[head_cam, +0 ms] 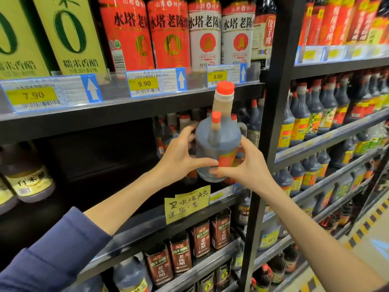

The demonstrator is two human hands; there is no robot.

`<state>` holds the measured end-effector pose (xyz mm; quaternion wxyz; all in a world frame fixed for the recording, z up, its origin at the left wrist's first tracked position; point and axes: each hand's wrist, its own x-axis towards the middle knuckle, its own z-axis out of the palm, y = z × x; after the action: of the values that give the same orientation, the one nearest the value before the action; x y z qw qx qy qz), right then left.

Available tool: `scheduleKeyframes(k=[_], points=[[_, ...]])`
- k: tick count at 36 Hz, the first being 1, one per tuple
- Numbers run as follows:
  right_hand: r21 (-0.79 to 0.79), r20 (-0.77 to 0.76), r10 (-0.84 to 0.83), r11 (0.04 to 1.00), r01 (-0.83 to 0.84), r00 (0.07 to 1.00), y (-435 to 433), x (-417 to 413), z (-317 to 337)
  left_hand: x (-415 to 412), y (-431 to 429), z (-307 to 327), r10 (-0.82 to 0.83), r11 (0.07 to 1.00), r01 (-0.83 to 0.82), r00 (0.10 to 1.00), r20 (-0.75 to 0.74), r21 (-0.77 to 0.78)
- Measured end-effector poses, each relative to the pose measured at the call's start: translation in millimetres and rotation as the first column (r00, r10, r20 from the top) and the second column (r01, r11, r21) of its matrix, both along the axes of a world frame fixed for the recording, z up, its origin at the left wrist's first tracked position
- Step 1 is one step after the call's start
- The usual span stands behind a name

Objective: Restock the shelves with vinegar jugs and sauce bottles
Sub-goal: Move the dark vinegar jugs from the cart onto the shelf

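1. Vinegar jug point(219, 144) (dark, orange cap, small bottle point(214, 129) strapped to its front) is hanging in the air, roughly upright. It's in front of the middle shelf point(134, 226) bay, not sitting on it yet.
2. Left hand point(181, 157) is gripping the jug's left side, fingers point(188, 131) curled round the body and thumb lying across the lower front.
3. Right hand point(246, 167) is gripping the lower right by the label, wrapping round, its thumb nearly meeting the left one.
4. More dark jugs point(252, 119) are standing at the back right of the same bay. A wide dark gap point(101, 157) is showing to their left.
5. My read: the restock is sitting partway, with this jug mid-placement and that gap needing several more.
6. Upper shelf point(147, 108) and the right-hand bay point(328, 123) are looking full, so I'd guess little is pending there.
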<state>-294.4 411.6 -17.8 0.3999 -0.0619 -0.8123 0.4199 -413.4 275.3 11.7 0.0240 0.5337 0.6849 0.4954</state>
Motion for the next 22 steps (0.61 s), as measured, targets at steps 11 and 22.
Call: scheduleKeyframes(k=[11,22], points=[[-0.02,0.077,-0.052,0.998,0.053,0.996,-11,-30,-34,-26,-7,-26,0.048,0.989,-0.057,0.997,-0.067,-0.136],[-0.044,0.196,-0.115,0.991,0.126,0.974,-7,-45,-63,-45,-1,-59,0.133,0.973,-0.14,0.99,-0.049,-0.184]])
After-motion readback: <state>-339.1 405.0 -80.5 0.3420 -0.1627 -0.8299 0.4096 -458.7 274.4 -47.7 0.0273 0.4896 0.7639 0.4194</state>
